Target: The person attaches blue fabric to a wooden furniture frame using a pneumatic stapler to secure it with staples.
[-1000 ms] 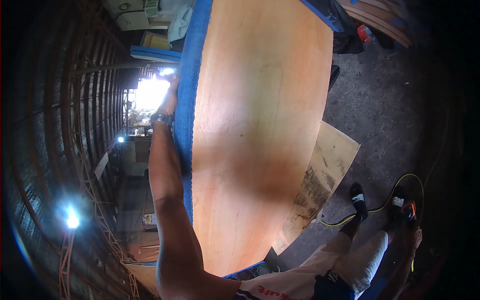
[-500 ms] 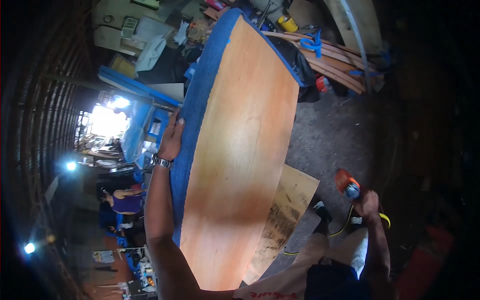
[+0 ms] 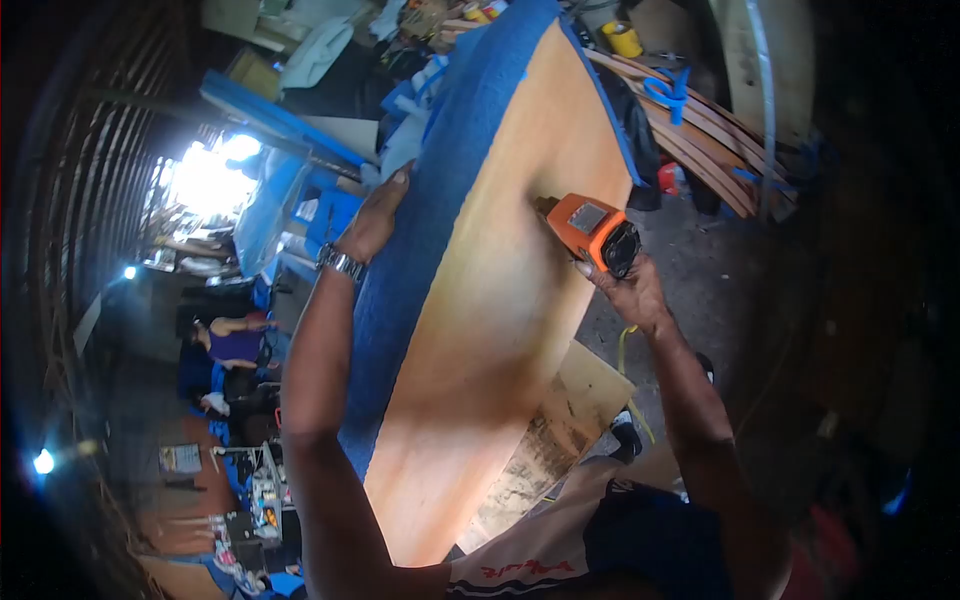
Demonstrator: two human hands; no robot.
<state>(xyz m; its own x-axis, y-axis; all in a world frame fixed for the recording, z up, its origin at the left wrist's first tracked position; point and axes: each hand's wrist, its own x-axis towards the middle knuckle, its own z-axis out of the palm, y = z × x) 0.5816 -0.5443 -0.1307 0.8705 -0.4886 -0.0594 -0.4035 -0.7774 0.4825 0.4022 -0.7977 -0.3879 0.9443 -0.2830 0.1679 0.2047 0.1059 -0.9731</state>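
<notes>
A long pale wooden panel [image 3: 500,270] lies in front of me, with blue fabric [image 3: 440,190] wrapped along its left side and far right edge. My left hand [image 3: 372,222], wearing a metal watch, rests against the fabric-covered left side with its fingers stretched out. In my right hand [image 3: 636,292] is an orange staple gun [image 3: 588,228] with a black end cap, gripped by its handle. Its nose points left over the upper part of the panel, and the frame does not show whether it touches the wood.
A stained board [image 3: 560,430] sticks out below the panel. Wooden strips [image 3: 690,140] and a yellow can [image 3: 622,40] are at the far right. A yellow hose [image 3: 624,350] hangs near my legs. At left, a person in a purple top [image 3: 235,343] stands farther off.
My right hand has brought the staple gun up and left from beside my legs to over the panel. My left hand stays at the fabric side. The view has shifted slightly.
</notes>
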